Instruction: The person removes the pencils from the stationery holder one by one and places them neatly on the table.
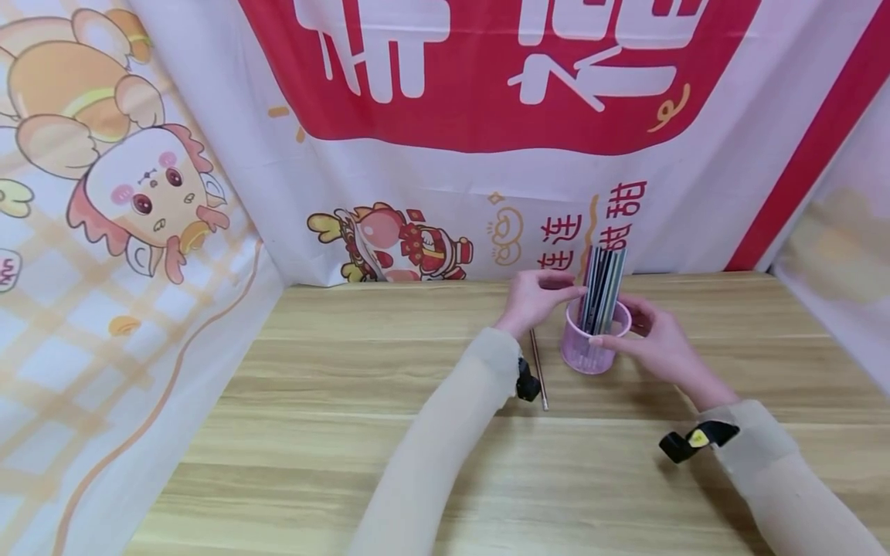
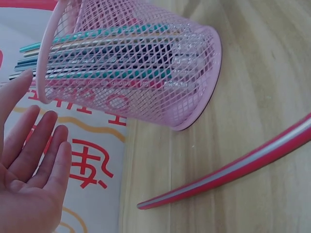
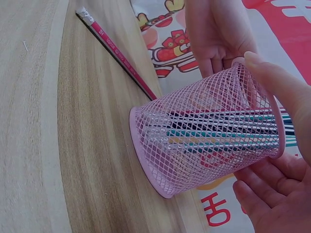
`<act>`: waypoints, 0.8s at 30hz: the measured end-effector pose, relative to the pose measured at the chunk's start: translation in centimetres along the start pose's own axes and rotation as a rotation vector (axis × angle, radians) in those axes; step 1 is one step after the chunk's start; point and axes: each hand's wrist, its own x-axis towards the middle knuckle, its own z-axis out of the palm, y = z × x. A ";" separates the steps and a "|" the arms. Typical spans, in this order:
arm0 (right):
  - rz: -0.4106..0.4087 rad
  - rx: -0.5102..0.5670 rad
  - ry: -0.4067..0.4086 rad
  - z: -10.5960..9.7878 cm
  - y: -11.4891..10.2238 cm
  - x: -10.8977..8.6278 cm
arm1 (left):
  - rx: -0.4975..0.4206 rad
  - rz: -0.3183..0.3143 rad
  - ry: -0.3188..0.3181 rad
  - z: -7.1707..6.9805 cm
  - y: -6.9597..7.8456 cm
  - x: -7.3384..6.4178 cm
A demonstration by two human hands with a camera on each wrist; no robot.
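Note:
A pink mesh pencil cup [image 1: 587, 355] stands upright on the wooden table, filled with a bundle of pencils [image 1: 602, 282]. My right hand [image 1: 657, 340] holds the cup near its rim, thumb on the near side and fingers round the far side. At the left of the bundle is my left hand [image 1: 534, 300], its thumb close by the pencils; the left wrist view shows its fingers [image 2: 41, 145] extended and slightly bent, with nothing in the palm. A loose red pencil [image 3: 116, 53] with a white eraser end lies on the table left of the cup, partly under my left hand.
Behind the table's back edge hangs a printed cloth [image 1: 445, 208] with red and white lettering, close behind the cup. Another patterned cloth [image 1: 125, 232] borders the left side. The wooden tabletop [image 1: 292, 448] extends toward me and to both sides.

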 end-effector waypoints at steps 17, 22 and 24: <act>0.009 0.014 -0.004 0.0 0.0 0.0 | 0.001 0.071 0.058 1.4 0.0 -0.5; 0.013 0.018 -0.007 0.0 0.0 0.0 | 0.028 0.066 0.053 1.5 -0.1 -0.4; 0.017 0.016 -0.007 0.0 0.0 0.0 | 0.041 0.061 0.051 1.5 -0.2 -0.3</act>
